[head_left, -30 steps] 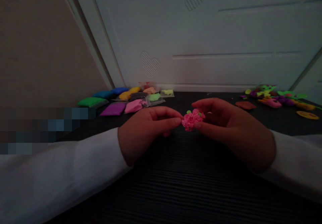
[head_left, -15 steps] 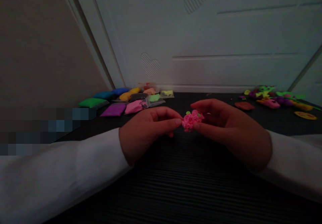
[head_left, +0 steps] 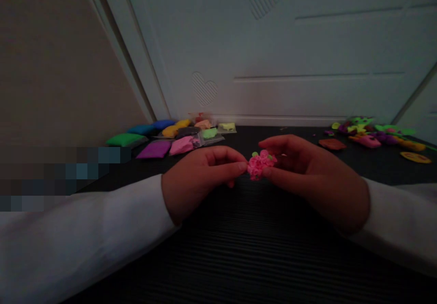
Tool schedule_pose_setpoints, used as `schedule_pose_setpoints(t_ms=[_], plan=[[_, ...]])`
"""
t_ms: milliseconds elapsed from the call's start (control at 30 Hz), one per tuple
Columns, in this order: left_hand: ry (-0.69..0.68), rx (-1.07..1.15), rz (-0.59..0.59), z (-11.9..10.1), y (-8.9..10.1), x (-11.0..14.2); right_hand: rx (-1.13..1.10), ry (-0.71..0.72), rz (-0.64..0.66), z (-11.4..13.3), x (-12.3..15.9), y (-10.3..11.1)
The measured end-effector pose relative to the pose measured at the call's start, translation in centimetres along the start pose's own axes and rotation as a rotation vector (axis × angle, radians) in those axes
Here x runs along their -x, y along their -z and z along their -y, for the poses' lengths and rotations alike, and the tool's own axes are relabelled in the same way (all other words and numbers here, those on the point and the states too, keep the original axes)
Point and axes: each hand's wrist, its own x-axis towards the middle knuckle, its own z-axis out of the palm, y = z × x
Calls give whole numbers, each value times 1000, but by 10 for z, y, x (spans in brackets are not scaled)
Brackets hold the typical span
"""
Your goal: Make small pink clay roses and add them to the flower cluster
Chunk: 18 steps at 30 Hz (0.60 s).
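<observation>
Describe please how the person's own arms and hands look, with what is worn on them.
Both arms are in long, plain sleeves, white or pale grey in this dim light, with soft folds. The left sleeve and the right sleeve end at the wrists. The left hand and the right hand are bare, no gloves.

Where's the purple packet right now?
In the head view, the purple packet lies on the dark tabletop, on the left side, just left of the light pink packet and nearer than the green packet.
</observation>
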Motion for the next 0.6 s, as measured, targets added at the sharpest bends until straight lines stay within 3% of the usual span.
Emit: schedule_pose_setpoints(t_ms=[600], plan=[[-10,-21,3,0,-1,1,-1,-5,0,0,1,0]])
